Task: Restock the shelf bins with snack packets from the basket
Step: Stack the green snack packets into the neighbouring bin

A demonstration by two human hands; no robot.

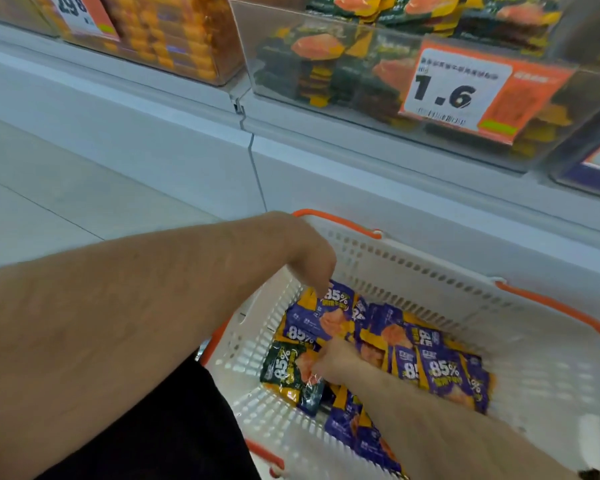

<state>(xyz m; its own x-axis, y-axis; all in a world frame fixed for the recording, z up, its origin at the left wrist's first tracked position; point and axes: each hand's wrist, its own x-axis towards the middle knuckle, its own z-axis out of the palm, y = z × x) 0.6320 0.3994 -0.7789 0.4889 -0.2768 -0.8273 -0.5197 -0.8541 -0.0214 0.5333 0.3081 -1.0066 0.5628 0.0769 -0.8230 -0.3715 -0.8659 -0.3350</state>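
Note:
A white basket (520, 327) with orange handles sits low in front of me, holding several purple-and-yellow snack packets (444, 372) and one dark green packet (286, 370). My right hand (336, 363) reaches in from the lower right and pinches the green packet at its right edge. My left hand (309, 252) hangs over the basket's left rim with its fingers pointing down; the fingertips pinch the top corner of a purple packet (326, 313). Above, a clear shelf bin (267, 46) holds dark green packets of the same kind.
A price tag reading 1.6 (454, 88) hangs on the green-packet bin. To its left stands a bin of orange packets (174, 36) with another tag. A white shelf base (187, 133) runs below the bins; pale floor tiles (49, 202) lie at left.

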